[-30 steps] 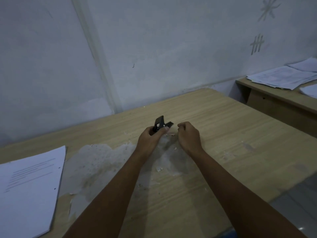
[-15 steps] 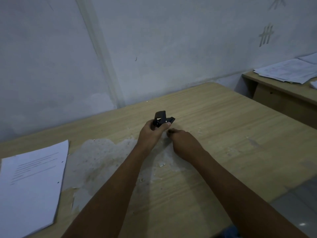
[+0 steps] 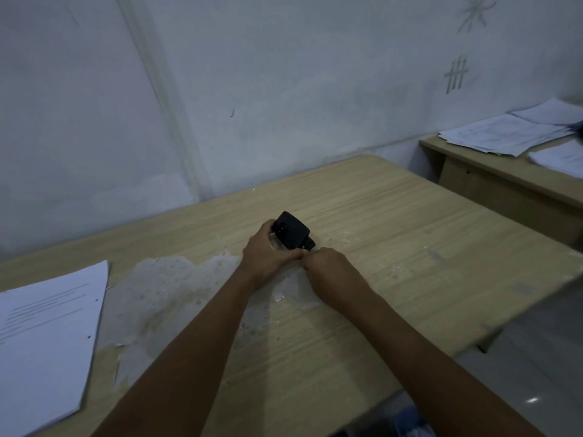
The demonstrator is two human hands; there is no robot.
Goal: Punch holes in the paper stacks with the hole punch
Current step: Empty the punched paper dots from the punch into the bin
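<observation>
A small black hole punch (image 3: 291,231) is held just above the middle of the wooden table (image 3: 394,263), tipped on its side. My left hand (image 3: 268,257) is shut on it from the left. My right hand (image 3: 328,272) sits beside it with fingers curled, its fingertips meeting the left hand under the punch; what they pinch is hidden. A white paper stack (image 3: 44,342) with printed lines and two punched holes on its right edge lies at the table's left front.
A pale worn patch (image 3: 170,291) with small paper scraps (image 3: 279,298) spreads under my forearms. A second desk (image 3: 504,184) at the right carries more loose paper stacks (image 3: 504,135). The wall runs close behind the table.
The punch has been turned over in my left hand, its broad dark side now facing up. My right hand has slid in against the left hand.
</observation>
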